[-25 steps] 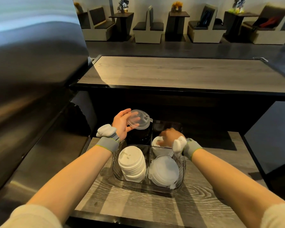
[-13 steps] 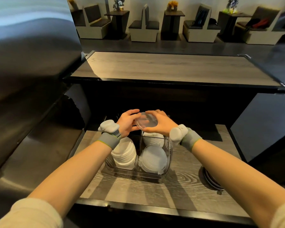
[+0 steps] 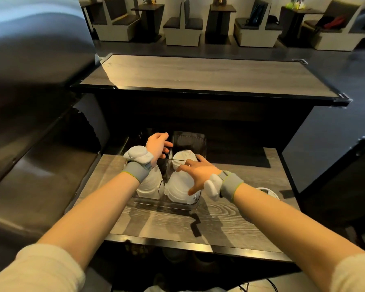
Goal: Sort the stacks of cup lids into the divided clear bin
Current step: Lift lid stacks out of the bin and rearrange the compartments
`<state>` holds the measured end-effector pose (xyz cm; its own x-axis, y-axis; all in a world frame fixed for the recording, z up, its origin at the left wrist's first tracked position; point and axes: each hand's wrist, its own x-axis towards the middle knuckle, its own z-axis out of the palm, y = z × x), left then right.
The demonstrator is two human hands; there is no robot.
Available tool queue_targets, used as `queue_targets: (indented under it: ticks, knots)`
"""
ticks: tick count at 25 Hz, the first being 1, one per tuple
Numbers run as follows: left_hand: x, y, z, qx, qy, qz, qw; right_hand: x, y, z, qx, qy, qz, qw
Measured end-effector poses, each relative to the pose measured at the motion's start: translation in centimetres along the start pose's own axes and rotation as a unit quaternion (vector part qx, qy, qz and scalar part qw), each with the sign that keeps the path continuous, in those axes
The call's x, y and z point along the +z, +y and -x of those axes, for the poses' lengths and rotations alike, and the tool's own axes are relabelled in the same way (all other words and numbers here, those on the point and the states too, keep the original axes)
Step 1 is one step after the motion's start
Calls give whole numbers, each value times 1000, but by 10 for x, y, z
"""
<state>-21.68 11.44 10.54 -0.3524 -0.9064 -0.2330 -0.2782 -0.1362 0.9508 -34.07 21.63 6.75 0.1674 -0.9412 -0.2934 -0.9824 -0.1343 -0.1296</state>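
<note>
Cream sleeves [image 3: 40, 268], grey wristbands [image 3: 135, 173] with white pods [image 3: 138, 154]

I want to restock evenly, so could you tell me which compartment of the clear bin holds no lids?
The far-right compartment shows only dark, bare walls; stacks of white lids fill the other visible ones.

Lower counter [image 3: 230, 224]: grey wood-grain top, dark edging; bears one divided clear bin [image 3: 166, 204] near its middle, holding stacks of white lids [image 3: 178, 187]; a white round object [image 3: 269, 192] lies at the right, partly hidden by the forearm.
</note>
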Motion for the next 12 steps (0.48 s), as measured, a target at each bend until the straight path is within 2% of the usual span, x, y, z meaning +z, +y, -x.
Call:
queue_targets:
  ticks: [2,4,7,9,10,12]
  knots:
    - [4,-2,3,-2,-3,7,1000,4,3,1,-2,5,-4,1000]
    - [6,-3,5,-9,-7,19,1000,2,7,7,-4,34,-55,998]
    - [20,3,9,-28,-39,36,998,-8,28,26,64,162,-139,975]
    - [41,12,15,-51,-93,56,993,-11,52,43,162,192,-131,959]
    - [51,17,20,-70,-129,65,987,-8,65,50,232,176,-125,948]
    - [80,23,34,-125,-222,64,965,5,92,67,389,119,-166,898]
